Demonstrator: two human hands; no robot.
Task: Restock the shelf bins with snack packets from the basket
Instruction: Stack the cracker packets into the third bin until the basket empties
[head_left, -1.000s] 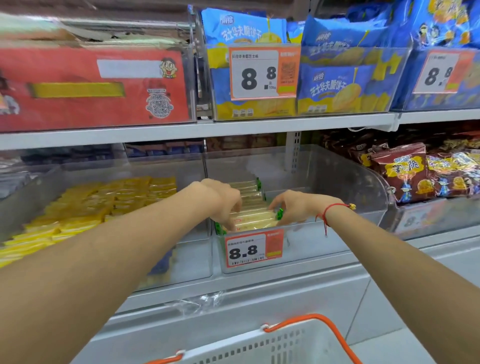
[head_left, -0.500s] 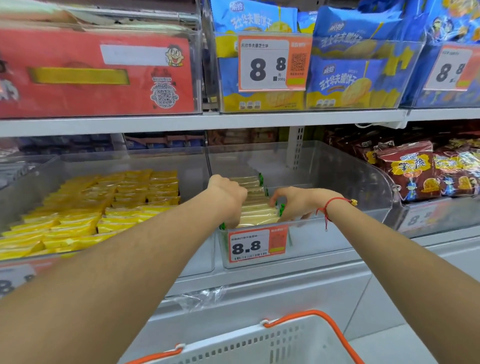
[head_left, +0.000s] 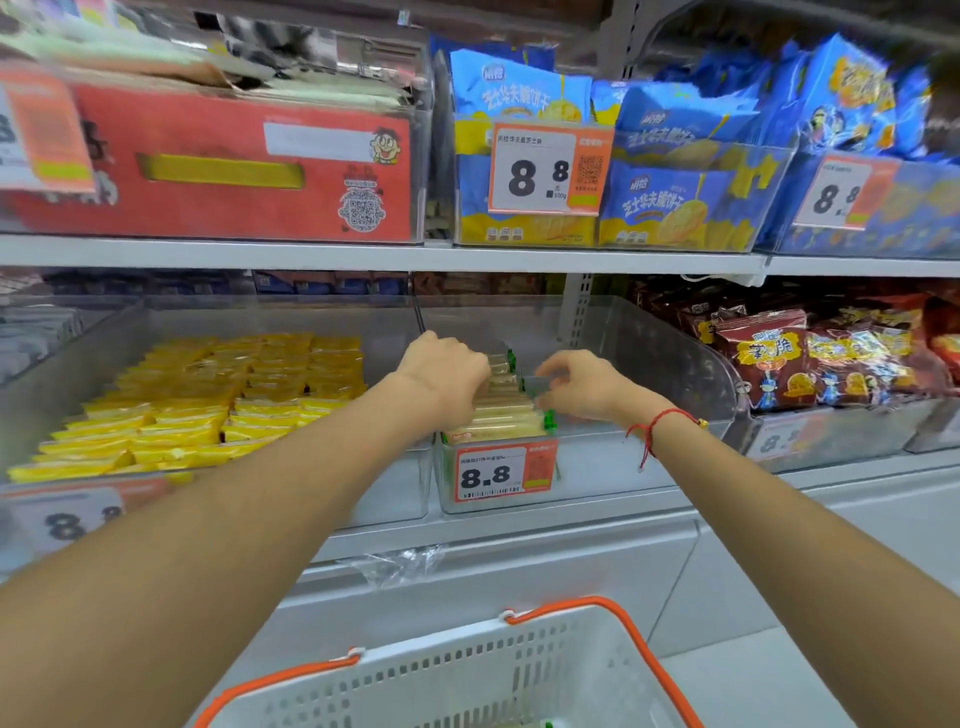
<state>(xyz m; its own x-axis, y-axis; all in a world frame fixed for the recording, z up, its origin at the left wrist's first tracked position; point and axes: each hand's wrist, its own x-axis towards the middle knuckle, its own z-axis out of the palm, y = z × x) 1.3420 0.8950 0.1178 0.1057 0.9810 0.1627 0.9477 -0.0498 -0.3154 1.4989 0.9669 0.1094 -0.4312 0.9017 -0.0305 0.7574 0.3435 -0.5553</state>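
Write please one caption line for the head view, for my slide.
Both hands, left hand and right hand, tidy a row of pale packets in a clear shelf bin, above the basket.

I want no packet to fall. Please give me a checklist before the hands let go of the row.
1. Left hand steadies the packets: ok, it rests at the row's left side.
2. Right hand steadies the other side: ok, fingers at the green ends.
3. Row inside the bin: ok.
4. Row upright: cannot tell, partly hidden.
5. Basket within reach: ok, below the shelf.
6. Packets left in the basket: cannot tell.
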